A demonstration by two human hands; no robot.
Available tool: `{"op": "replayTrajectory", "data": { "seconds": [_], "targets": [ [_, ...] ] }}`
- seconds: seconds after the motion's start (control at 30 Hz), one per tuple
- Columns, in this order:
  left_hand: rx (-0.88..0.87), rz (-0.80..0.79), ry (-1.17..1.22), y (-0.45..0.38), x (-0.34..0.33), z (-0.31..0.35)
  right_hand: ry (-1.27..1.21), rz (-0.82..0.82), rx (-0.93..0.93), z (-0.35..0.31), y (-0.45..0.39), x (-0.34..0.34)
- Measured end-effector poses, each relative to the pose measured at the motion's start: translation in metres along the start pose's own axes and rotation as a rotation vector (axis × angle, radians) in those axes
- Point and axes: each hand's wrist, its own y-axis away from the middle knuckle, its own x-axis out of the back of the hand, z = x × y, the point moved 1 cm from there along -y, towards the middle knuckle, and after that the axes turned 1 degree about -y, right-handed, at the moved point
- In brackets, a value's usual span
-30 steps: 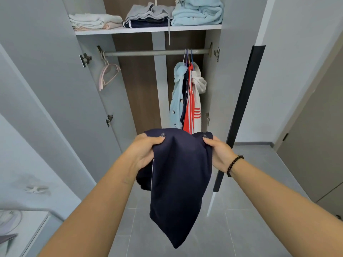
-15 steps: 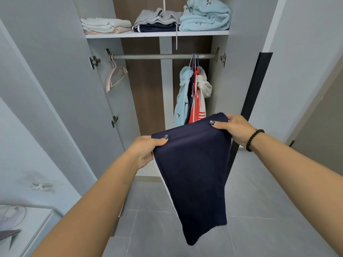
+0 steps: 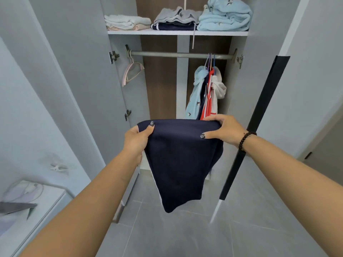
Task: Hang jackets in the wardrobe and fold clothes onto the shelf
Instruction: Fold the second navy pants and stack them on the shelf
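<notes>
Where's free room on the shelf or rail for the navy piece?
Shelf is crowded: cream stack, grey-and-navy stack and light blue bundle fill its width, so only stack tops are free. Rail is bare between the pink hanger and the hung jackets at right.

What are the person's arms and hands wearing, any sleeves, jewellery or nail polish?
Both forearms are bare, with no sleeves in view. The right hand has a bracelet of dark round beads around its wrist. The left hand wears nothing at the wrist, and no rings show on either hand. The visible thumbnails on both hands carry dark polish with a glittery pattern.
</notes>
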Motion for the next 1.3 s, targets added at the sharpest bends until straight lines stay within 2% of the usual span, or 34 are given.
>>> {"op": "replayTrajectory", "data": {
  "seconds": [0.1, 0.23, 0.3, 0.57, 0.73, 0.93, 1.1, 1.3],
  "targets": [
    [-0.043, 0.070, -0.039, 0.009, 0.028, -0.004, 0.230, -0.129, 0.129, -0.016, -0.004, -0.020],
    [-0.124, 0.059, -0.180, 0.026, 0.080, -0.011, 0.362, -0.137, 0.253, -0.037, -0.012, -0.061],
    [-0.168, 0.075, -0.232, 0.036, 0.108, -0.016, 0.345, -0.132, 0.279, -0.049, -0.013, -0.084],
    [-0.254, 0.345, -0.324, 0.074, 0.228, -0.017, 0.319, -0.267, 0.417, -0.117, 0.000, -0.181],
    [-0.229, 0.474, -0.382, 0.103, 0.327, -0.028, 0.350, -0.543, 0.419, -0.168, 0.026, -0.269],
    [-0.101, 0.731, -0.180, 0.164, 0.462, -0.053, 0.242, -0.787, 0.440, -0.216, 0.069, -0.396],
    [-0.048, 0.823, -0.184, 0.230, 0.569, -0.058, 0.231, -0.945, 0.552, -0.267, 0.113, -0.505],
    [-0.031, 1.008, -0.153, 0.305, 0.664, -0.064, 0.093, -0.938, 0.662, -0.320, 0.187, -0.620]
  ]
}}
